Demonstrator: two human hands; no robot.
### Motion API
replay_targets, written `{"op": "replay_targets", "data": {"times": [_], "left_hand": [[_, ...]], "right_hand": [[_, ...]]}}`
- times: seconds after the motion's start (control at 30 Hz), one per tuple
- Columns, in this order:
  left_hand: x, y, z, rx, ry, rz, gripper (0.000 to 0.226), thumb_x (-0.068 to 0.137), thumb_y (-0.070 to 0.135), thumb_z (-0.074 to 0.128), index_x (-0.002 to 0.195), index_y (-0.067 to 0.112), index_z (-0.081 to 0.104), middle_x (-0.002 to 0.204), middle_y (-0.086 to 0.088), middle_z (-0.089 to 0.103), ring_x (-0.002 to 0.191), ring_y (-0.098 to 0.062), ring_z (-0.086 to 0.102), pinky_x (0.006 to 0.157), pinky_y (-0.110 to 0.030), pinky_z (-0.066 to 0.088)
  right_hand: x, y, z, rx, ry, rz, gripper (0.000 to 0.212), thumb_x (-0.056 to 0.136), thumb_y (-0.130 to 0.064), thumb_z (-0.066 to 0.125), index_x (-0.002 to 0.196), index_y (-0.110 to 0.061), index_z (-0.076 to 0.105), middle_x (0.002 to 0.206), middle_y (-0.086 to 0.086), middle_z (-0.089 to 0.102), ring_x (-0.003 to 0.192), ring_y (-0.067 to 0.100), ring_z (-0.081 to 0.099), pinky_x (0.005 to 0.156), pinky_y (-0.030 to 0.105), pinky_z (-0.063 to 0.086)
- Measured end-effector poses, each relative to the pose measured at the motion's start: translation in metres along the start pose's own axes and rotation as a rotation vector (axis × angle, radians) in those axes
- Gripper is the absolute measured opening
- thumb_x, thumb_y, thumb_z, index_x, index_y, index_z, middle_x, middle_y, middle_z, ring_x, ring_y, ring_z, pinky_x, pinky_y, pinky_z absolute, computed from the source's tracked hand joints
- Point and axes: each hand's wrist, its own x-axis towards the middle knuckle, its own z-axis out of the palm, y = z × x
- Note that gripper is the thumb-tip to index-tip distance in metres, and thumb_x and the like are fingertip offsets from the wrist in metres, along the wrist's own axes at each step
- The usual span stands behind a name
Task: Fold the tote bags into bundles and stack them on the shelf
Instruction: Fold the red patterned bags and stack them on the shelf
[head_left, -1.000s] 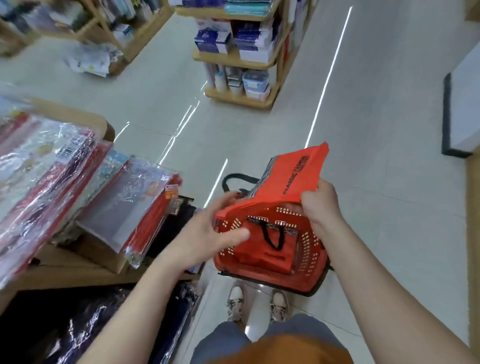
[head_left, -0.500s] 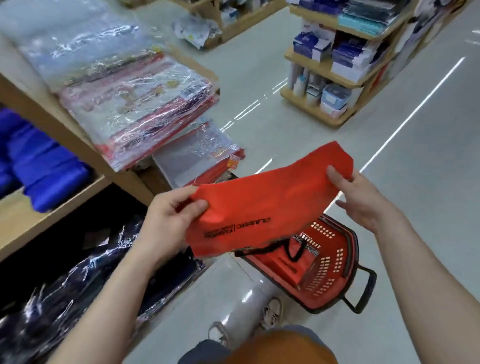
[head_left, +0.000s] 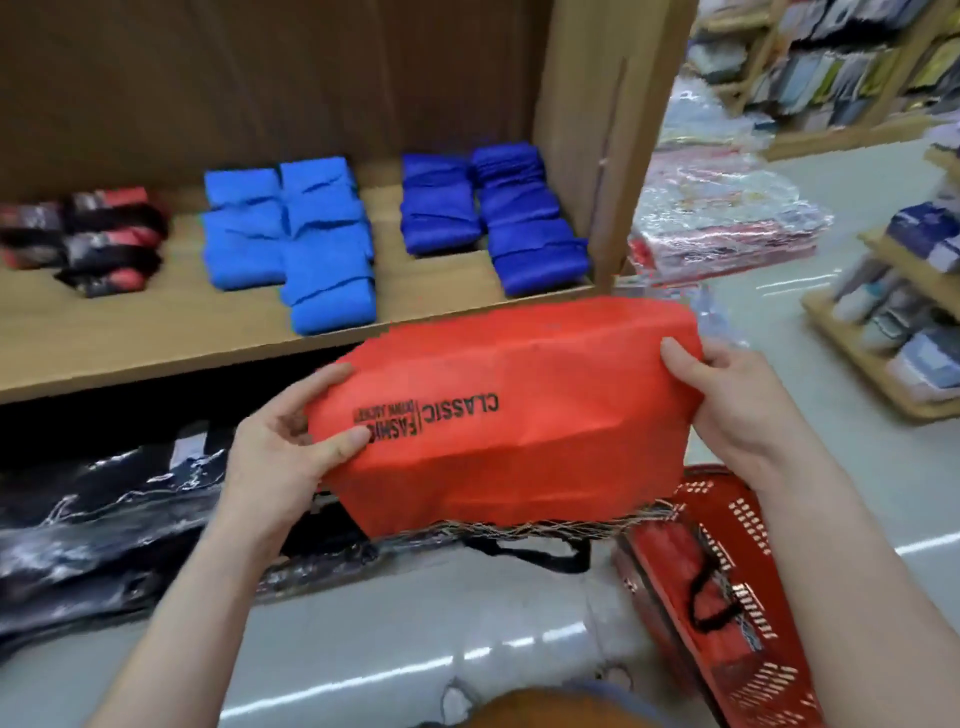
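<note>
Far up and to the left of the left hand (head_left: 280, 447), some black and red bundles (head_left: 88, 239) sit on the wooden shelf (head_left: 130, 332). Below the shelf, left of that hand, lie dark shiny packs (head_left: 104, 525). Just above the left hand, light blue bundles (head_left: 291, 239) are stacked on the shelf.

The left hand pinches the left end of the red tote bag (head_left: 519, 415). Its thumb lies on top, by the black letters, and its fingers curl behind the cloth. The bag is stretched flat between both hands, in the air in front of the shelf edge. Black handles hang under it.

Above the bag, between the two hands, dark blue bundles (head_left: 493, 218) sit on the shelf.

The right hand (head_left: 727, 410) grips the right end of the bag, thumb on top and fingers tucked under.

Below the right hand is a red basket (head_left: 753, 691) on the floor, with another red bag (head_left: 717, 608) inside it. Up above the right hand are shiny wrapped packs (head_left: 717, 218).
</note>
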Motion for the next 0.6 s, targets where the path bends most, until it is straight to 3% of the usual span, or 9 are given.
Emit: {"op": "replay_targets", "data": {"times": [0.03,0.1,0.23,0.33,0.47,0.6], "left_hand": [[-0.004,0.0,-0.025,0.022,0.06,0.003,0.06,0.066,-0.007,0.075,0.113,0.029,0.065,0.093,0.01,0.075,0.076,-0.001,0.066,0.066,-0.022,0.056],[-0.012,0.003,-0.071,0.043,0.169,0.007,0.063,0.067,-0.013,0.074,0.114,0.029,0.064,0.086,0.013,0.075,0.072,0.0,0.065,0.063,-0.021,0.056],[-0.035,0.011,-0.151,0.077,0.327,-0.009,0.053,0.067,-0.013,0.075,0.103,0.024,0.066,0.075,0.009,0.074,0.066,-0.002,0.065,0.06,-0.016,0.055],[-0.05,0.018,-0.198,0.148,0.426,-0.042,0.041,0.067,-0.008,0.078,0.093,0.021,0.067,0.068,0.008,0.072,0.058,-0.005,0.062,0.051,-0.016,0.05],[-0.062,0.03,-0.245,0.297,0.599,-0.05,0.028,0.069,-0.002,0.081,0.081,0.017,0.065,0.062,0.006,0.068,0.055,-0.009,0.058,0.056,-0.023,0.049],[-0.067,0.047,-0.286,0.433,0.823,-0.006,0.028,0.07,0.007,0.083,0.075,0.024,0.062,0.061,0.009,0.062,0.06,-0.016,0.054,0.064,-0.033,0.044]], "right_hand": [[0.001,-0.006,0.025,-0.047,-0.059,0.004,0.013,0.083,-0.023,0.066,0.083,-0.01,0.067,0.068,-0.003,0.073,0.059,0.005,0.066,0.052,0.016,0.051],[0.004,-0.017,0.071,-0.195,-0.156,-0.033,0.014,0.094,-0.016,0.056,0.088,-0.009,0.067,0.067,-0.007,0.072,0.057,0.003,0.064,0.05,0.015,0.049],[0.013,-0.044,0.154,-0.5,-0.342,-0.243,0.005,0.085,-0.012,0.069,0.08,-0.012,0.068,0.059,-0.01,0.066,0.054,-0.002,0.055,0.055,0.012,0.044],[0.022,-0.063,0.213,-0.605,-0.48,-0.324,0.009,0.084,-0.015,0.074,0.077,-0.015,0.067,0.066,0.004,0.062,0.06,0.007,0.054,0.062,0.019,0.046],[0.038,-0.087,0.289,-0.592,-0.654,-0.304,0.022,0.091,-0.019,0.065,0.072,-0.018,0.056,0.051,-0.008,0.049,0.038,0.002,0.04,0.038,0.015,0.029],[0.046,-0.111,0.358,-0.487,-0.806,-0.325,0.019,0.097,-0.025,0.057,0.079,-0.018,0.057,0.073,0.001,0.054,0.053,0.013,0.068,0.039,0.016,0.042]]}}
